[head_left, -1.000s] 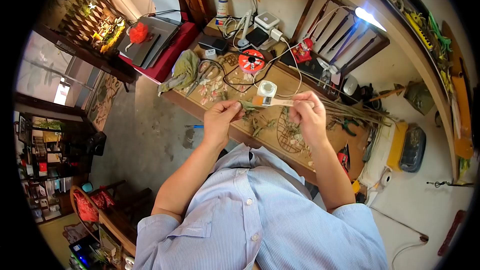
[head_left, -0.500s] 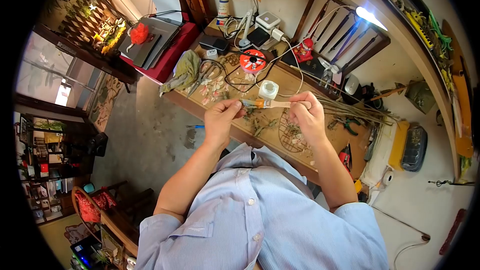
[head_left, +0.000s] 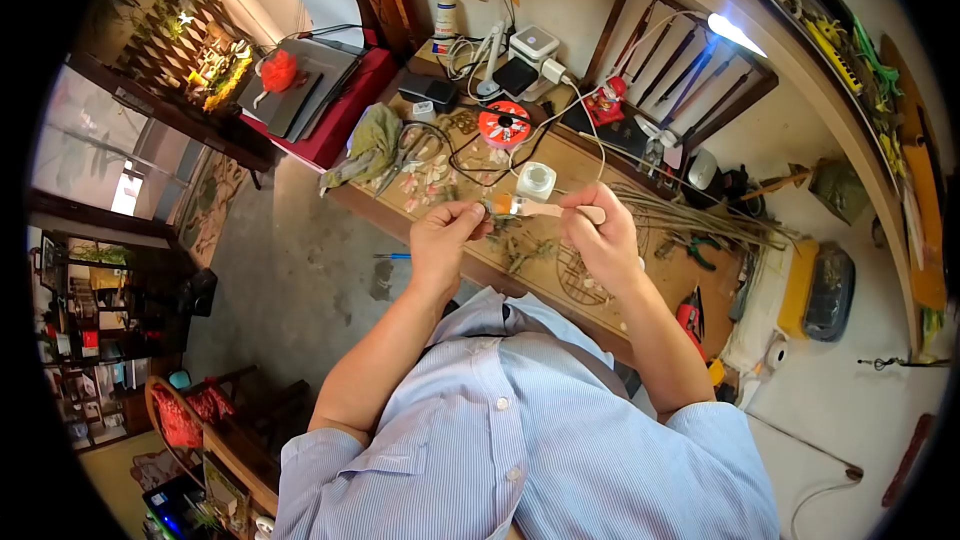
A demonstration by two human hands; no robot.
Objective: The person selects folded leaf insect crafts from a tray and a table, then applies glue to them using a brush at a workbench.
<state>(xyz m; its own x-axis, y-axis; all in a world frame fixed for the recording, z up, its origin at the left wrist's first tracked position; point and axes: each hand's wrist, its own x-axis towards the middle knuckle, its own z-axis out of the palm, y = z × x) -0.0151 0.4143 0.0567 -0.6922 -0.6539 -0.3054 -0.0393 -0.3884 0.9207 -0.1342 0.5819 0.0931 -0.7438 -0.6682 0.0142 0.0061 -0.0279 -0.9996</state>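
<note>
My right hand (head_left: 606, 240) is closed round the pale wooden handle of a flat paintbrush (head_left: 541, 209), held roughly level above the desk edge. The brush's orange-tinted bristles point left, towards my left hand (head_left: 444, 242). Thumb and forefinger of that hand are pinched together right by the bristle tips. A small greenish thing seems to show there, too small to name. Just beyond the brush stands a white square container (head_left: 536, 181) on the wooden desk (head_left: 480, 258).
Dried plant scraps (head_left: 520, 245) and a round lattice piece (head_left: 585, 275) lie on the desk. Long thin stalks (head_left: 690, 212) stretch to the right, near green-handled pliers (head_left: 703, 252). Further back are a red wire spool (head_left: 504, 124), cables and a grey-green cloth (head_left: 370, 144).
My right hand has shifted slightly left with the paintbrush, and its bristles are closer to my left fingertips. My left hand has hardly moved.
</note>
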